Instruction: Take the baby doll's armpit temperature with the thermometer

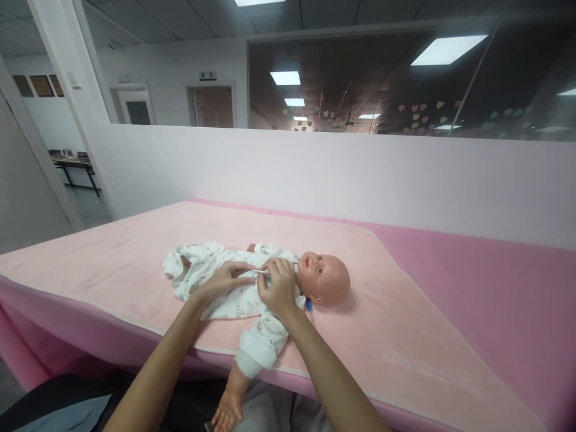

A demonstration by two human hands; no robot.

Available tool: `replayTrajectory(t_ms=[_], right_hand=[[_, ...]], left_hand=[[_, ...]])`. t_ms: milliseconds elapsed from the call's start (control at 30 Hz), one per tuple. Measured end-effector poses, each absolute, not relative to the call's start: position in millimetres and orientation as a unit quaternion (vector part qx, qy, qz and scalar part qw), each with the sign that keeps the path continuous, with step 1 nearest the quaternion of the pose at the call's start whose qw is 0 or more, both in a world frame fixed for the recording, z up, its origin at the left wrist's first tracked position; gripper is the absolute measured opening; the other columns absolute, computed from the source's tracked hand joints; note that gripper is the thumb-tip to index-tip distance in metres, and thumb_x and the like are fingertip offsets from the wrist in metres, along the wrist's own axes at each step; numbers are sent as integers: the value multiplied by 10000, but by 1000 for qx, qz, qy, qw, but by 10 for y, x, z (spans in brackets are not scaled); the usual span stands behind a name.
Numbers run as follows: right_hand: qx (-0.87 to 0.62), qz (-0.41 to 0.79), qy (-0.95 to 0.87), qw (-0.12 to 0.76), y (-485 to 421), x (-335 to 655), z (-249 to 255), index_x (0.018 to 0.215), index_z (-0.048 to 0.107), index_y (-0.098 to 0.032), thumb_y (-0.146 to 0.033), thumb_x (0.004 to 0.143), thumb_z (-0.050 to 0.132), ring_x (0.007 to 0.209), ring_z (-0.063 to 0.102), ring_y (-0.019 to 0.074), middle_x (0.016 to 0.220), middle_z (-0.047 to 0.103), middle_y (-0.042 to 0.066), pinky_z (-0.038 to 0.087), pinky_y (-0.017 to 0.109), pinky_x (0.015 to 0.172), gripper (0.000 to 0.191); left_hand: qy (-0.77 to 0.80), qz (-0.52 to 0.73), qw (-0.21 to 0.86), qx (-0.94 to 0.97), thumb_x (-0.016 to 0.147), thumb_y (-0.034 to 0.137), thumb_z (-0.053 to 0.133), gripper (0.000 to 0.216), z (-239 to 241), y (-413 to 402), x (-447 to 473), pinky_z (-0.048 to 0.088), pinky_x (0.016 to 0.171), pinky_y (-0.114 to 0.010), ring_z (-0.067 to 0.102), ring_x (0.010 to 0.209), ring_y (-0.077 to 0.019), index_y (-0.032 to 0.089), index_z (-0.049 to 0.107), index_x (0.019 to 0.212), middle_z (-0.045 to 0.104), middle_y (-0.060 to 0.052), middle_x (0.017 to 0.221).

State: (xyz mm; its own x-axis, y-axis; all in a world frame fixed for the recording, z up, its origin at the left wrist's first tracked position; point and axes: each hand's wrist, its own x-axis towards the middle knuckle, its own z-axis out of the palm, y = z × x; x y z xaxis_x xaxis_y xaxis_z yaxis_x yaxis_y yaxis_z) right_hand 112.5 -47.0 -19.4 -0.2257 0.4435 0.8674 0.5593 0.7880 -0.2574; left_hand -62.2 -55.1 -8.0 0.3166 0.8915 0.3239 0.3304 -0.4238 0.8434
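A baby doll [326, 279] lies on its back, head to the right, dressed in a white printed baby shirt [245, 303]. At the chest, my right hand [279, 285] is closed, thumb and fingers pinching the shirt's front edge. Just left of it, my left hand [227, 281] holds the same strip of cloth between thumb and forefinger. The fingertips and the fastening between them are too small to make out clearly. One doll arm [231, 393] hangs over the near table edge, its cuff folded back. White cloth [177, 264] is bunched around the doll's legs.
Under the doll, a pale pink mat [112, 264] covers the table, with a darker pink cloth [508, 282] beneath. A white half wall [315, 174] with windows above stands behind the table. A small blue piece [309, 305] shows near the doll's neck.
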Motion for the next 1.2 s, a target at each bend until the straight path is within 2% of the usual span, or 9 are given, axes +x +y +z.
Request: replayTrajectory(t_ms=[433,833,1033,1200], right_hand=[[-293,-73,-784,543,-493,1130,-196,711,463,-199,-141,706,478,725,469,166,714,550,14,340,321,724,60],[-273,-104,-789,541,-497,1128,-200,698,453,-196,-145,719,466,696,449,160,671,522,9,331,315,703,57],[-280,-97,-787,542,-505,1134,-200,697,462,-197,-143,738,469,703,452,162,676,530,10,331,311,707,68],[-282,-93,-785,543,-500,1136,-196,703,471,-199,-151,755,472,694,460,167,685,539,14,330,320,706,71]], left_hand=[[431,418,350,719,731,359,633,332,-51,-610,-602,438,921,-363,565,1026,-251,204,679,1020,650,-57,1092],[427,434,368,703,705,344,663,271,-59,-600,-578,472,836,-312,608,912,-221,178,698,917,688,-55,961],[438,430,335,715,712,372,645,257,-55,-588,-537,479,784,-307,605,857,-211,166,686,860,683,-54,888],[452,452,263,723,717,394,637,257,-27,-633,-492,472,731,-284,593,785,-186,153,658,801,658,-43,800]])
